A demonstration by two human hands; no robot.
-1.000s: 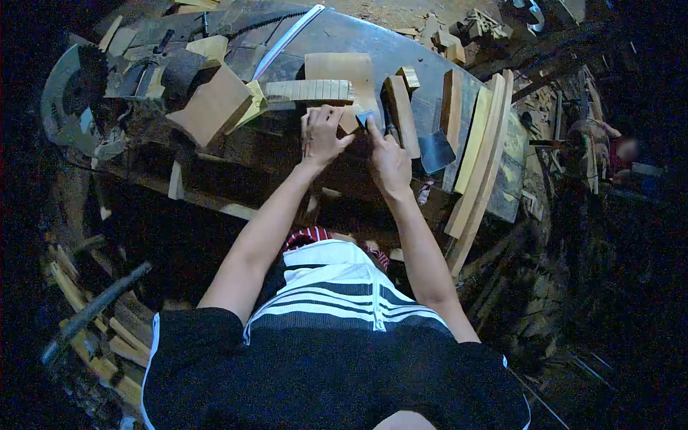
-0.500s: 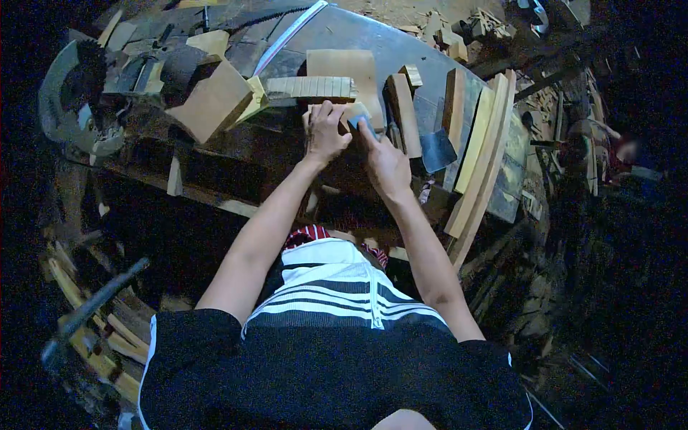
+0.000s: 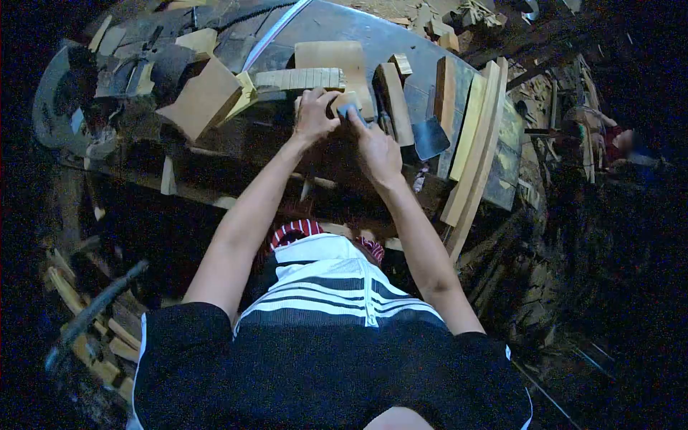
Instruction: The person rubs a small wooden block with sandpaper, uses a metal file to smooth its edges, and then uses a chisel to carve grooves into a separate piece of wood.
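Both hands shifted up-left w/ small wood piece [image 3: 342,101]. Left hand [image 3: 313,115] fingers clamp it; right hand [image 3: 375,149] fingers pinch blue-grey block [image 3: 349,111] on it. Its axis: can't tell; cluttered dark surface [image 3: 423,64].

Two hands [image 3: 313,115]; one workbench [image 3: 373,36]

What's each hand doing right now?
Left hand: closed on small wood piece.
Right hand: pinching small blue-grey pad against that piece.
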